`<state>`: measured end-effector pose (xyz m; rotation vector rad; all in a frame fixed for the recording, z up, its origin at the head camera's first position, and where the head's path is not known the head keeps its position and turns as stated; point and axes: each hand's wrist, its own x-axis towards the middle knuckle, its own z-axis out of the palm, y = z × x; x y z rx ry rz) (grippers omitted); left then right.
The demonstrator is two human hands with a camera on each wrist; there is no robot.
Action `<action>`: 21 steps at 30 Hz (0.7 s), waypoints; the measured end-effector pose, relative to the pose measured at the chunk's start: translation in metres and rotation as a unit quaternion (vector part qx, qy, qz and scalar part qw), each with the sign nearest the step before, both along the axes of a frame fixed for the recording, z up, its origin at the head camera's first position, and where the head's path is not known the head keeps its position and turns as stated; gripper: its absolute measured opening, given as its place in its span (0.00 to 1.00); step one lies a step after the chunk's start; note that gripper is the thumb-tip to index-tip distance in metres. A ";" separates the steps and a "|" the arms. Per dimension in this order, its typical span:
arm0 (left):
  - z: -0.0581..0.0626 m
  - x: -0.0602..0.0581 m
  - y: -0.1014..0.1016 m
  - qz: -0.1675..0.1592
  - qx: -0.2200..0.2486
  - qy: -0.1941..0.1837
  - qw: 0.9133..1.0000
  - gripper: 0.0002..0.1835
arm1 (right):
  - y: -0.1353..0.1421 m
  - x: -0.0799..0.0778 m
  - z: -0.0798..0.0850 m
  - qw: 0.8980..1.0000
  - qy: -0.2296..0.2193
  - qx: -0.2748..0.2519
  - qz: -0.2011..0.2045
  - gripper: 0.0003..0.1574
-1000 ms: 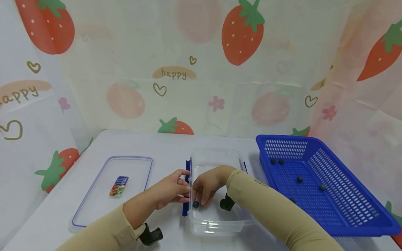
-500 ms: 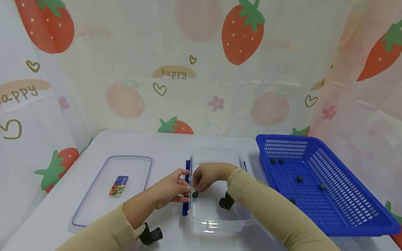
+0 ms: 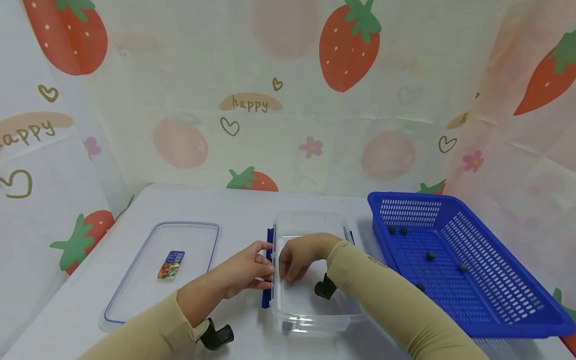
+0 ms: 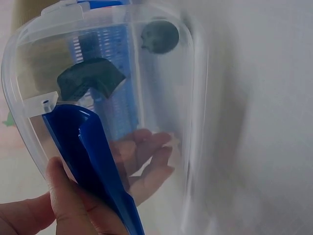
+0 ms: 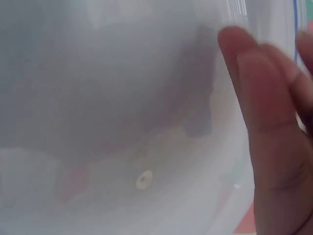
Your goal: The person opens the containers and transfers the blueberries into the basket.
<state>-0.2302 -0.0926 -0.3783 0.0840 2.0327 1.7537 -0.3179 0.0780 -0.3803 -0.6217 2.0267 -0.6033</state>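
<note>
A clear plastic box [image 3: 310,320] with blue side latches stands at the middle of the table. My left hand [image 3: 247,270] holds its left side, fingers around the blue latch [image 4: 93,161]. Inside the box is my right hand [image 3: 303,255], near the left wall. Its fingers [image 5: 269,93] bend loosely with nothing between them, thumb and fingertips apart. One small dark ball [image 3: 286,326] lies in the box's near left corner, seen through the wall. From the left wrist, the same ball [image 4: 160,36] shows apart from the right hand [image 4: 146,161].
A blue perforated basket [image 3: 490,295] with several dark balls [image 3: 430,256] stands to the right. At left lies the clear lid [image 3: 130,280] with a blue rim, a colourful label [image 3: 171,265] on it. A strawberry-print sheet [image 3: 288,120] hangs behind the white table.
The dark ball was beside the right fingers and has rolled toward me into the near left corner. My right hand first shifted away from me, then slightly right. The left hand stays put.
</note>
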 end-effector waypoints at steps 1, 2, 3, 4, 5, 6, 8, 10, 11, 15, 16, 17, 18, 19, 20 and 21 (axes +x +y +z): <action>0.000 0.000 0.000 0.000 0.000 0.000 1.000 0.30 | 0.000 0.001 0.001 1.000 -0.014 0.002 0.006 0.09; 0.001 0.000 0.000 -0.001 0.000 0.000 1.000 0.30 | 0.000 0.001 0.001 0.999 -0.030 0.005 0.014 0.09; 0.001 0.000 0.000 -0.001 0.000 -0.001 1.000 0.30 | 0.000 0.002 0.002 0.999 -0.047 0.009 0.021 0.10; 0.001 0.000 0.000 -0.002 -0.001 -0.001 1.000 0.29 | -0.001 0.003 0.002 0.997 -0.064 0.013 0.029 0.11; 0.001 0.000 0.000 -0.002 -0.001 -0.002 1.000 0.29 | -0.001 0.004 0.002 0.996 -0.082 0.016 0.038 0.12; 0.001 0.000 0.000 -0.002 0.000 -0.003 1.000 0.29 | -0.001 0.005 0.002 0.994 -0.099 0.019 0.046 0.13; 0.001 0.000 0.000 -0.003 0.000 -0.004 1.000 0.29 | -0.002 0.007 0.001 0.989 -0.134 0.021 0.057 0.14; 0.001 0.000 0.000 -0.003 -0.001 -0.003 1.000 0.29 | -0.002 0.008 0.000 0.984 -0.168 0.026 0.062 0.15; 0.001 0.000 0.000 -0.003 -0.001 -0.003 1.000 0.29 | -0.002 0.009 -0.001 0.980 -0.186 0.028 0.064 0.16; 0.000 0.000 0.000 -0.002 -0.004 -0.001 1.000 0.29 | -0.005 0.011 -0.005 0.968 -0.238 0.045 0.073 0.16; 0.000 0.000 0.000 -0.002 -0.004 0.000 1.000 0.29 | -0.006 0.012 -0.007 0.965 -0.245 0.049 0.077 0.16; 0.000 0.000 0.000 -0.002 -0.004 0.001 1.000 0.29 | -0.007 0.012 -0.008 0.963 -0.252 0.053 0.082 0.16; 0.001 0.000 0.000 -0.002 -0.004 0.002 1.000 0.29 | -0.007 0.013 -0.008 0.961 -0.255 0.058 0.084 0.16; 0.001 0.000 0.000 -0.002 -0.003 0.002 1.000 0.29 | -0.008 0.014 -0.008 0.960 -0.260 0.062 0.088 0.15; 0.001 0.001 0.000 -0.002 -0.004 0.002 1.000 0.29 | -0.009 0.016 -0.008 0.958 -0.263 0.065 0.090 0.15; 0.002 0.001 0.000 -0.003 -0.003 0.001 1.000 0.29 | -0.009 0.017 -0.007 0.957 -0.265 0.068 0.095 0.15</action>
